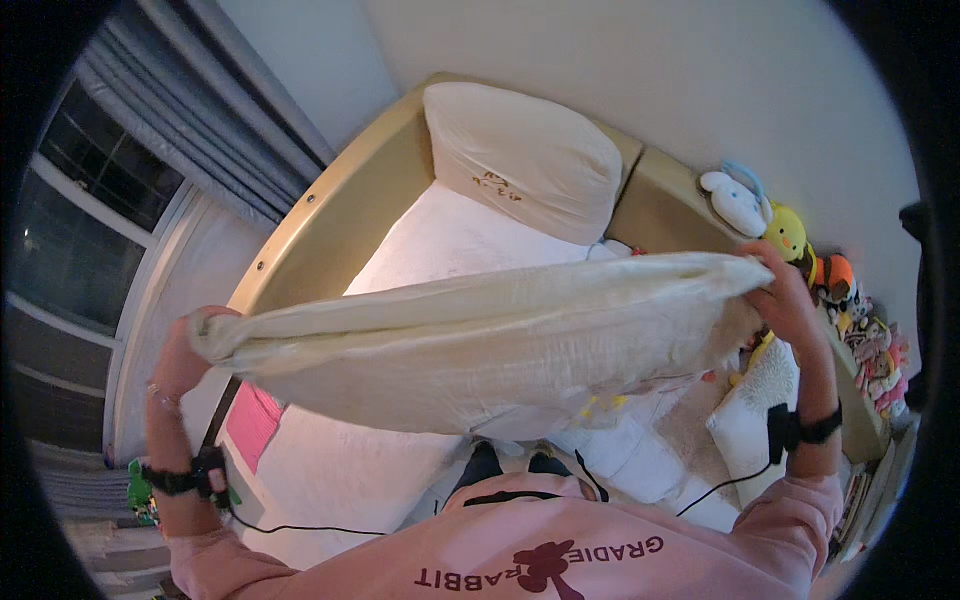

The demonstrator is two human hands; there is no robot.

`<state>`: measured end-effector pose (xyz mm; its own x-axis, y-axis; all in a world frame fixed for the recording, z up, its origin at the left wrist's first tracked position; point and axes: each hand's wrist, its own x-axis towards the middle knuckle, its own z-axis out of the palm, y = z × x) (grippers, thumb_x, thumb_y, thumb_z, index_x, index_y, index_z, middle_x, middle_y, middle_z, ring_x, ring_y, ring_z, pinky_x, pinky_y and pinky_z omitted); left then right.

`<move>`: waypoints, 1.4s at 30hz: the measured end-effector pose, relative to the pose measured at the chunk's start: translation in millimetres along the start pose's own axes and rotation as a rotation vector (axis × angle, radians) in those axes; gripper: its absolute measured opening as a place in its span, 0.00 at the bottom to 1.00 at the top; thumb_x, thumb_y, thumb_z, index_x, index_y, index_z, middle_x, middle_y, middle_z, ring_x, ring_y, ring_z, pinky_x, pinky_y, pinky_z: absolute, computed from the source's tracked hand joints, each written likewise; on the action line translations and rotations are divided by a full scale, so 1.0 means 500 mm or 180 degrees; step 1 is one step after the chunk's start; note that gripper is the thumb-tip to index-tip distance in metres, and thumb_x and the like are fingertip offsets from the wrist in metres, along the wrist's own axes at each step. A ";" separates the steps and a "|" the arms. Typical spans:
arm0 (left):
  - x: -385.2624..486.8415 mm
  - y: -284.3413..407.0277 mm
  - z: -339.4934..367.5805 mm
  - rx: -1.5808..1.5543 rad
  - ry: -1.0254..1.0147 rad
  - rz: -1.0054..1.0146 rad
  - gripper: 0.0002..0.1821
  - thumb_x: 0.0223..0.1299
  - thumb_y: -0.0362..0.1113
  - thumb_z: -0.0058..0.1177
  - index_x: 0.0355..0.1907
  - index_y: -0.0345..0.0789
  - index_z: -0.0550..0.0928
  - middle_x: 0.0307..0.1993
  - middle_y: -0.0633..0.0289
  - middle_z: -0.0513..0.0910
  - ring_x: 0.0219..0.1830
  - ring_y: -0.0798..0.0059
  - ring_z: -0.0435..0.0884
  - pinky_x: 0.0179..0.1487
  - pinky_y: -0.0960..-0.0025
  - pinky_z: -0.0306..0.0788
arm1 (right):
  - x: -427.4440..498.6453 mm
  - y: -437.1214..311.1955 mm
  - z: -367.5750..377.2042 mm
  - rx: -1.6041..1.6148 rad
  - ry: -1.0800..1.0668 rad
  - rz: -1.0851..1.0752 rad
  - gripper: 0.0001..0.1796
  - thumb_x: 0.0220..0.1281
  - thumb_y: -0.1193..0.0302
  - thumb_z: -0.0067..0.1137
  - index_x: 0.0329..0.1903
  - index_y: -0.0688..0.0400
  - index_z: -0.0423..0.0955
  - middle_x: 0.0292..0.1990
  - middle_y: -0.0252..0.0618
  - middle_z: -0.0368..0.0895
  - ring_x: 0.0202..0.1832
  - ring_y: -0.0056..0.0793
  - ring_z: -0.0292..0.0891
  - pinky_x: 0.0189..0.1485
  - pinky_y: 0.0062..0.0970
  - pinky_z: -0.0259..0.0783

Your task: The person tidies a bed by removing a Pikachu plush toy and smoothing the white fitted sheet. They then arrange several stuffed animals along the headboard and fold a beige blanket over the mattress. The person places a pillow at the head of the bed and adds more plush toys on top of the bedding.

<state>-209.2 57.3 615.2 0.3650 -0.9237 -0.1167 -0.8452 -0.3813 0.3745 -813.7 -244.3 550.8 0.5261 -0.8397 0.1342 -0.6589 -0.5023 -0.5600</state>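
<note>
A thin cream-coloured cloth (480, 352), perhaps a pillow cover, hangs stretched between my two hands over the bed. My left hand (182, 346) grips its bunched left corner. At the far right, my right hand (780, 296) pinches the opposite corner, with the top edge pulled nearly straight. Folds run along the upper part of the cloth, and its lower edge sags towards my legs. Part of the white bed sheet (450, 232) is hidden behind it. Black bands with small devices and cables sit on both forearms.
A cream pillow (525, 161) leans in the corner of the padded bed frame (390, 142). Plush toys (787, 232) line the right-hand ledge. A patterned cushion (757, 412) lies at right, a pink fabric item (253, 424) at left. Grey curtains (217, 105) hang by the window.
</note>
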 end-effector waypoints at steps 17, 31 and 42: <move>0.157 -0.368 -0.113 0.0414 0.3185 0.0361 0.13 0.50 0.26 0.57 0.41 0.34 0.78 0.38 0.62 0.81 0.41 0.70 0.80 0.45 0.69 0.71 | 0.315 -0.236 0.186 0.1067 0.1339 -0.0946 0.27 0.53 0.85 0.45 0.58 0.57 0.71 0.49 0.39 0.77 0.53 0.27 0.71 0.59 0.24 0.63; -0.312 -0.492 0.415 -0.1116 0.0571 -0.0394 0.04 0.50 0.26 0.53 0.23 0.35 0.74 0.24 0.61 0.74 0.27 0.69 0.73 0.35 0.70 0.69 | -0.045 -0.040 0.284 0.0797 -0.1819 -0.0261 0.17 0.46 0.80 0.63 0.43 0.58 0.79 0.38 0.38 0.82 0.42 0.30 0.78 0.47 0.29 0.72; -0.494 -0.521 0.933 0.0084 -0.1355 -0.1128 0.16 0.47 0.44 0.63 0.38 0.40 0.83 0.38 0.58 0.82 0.40 0.62 0.81 0.46 0.65 0.75 | -0.232 0.309 0.725 -0.0650 -0.3573 -0.0118 0.20 0.47 0.63 0.65 0.46 0.48 0.78 0.38 0.41 0.82 0.39 0.40 0.78 0.44 0.33 0.72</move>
<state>-261.2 366.9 117.2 0.4435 -0.6704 -0.5949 -0.7109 -0.6673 0.2221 -781.5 -149.8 152.6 0.6631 -0.2170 -0.7163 -0.6541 -0.6333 -0.4136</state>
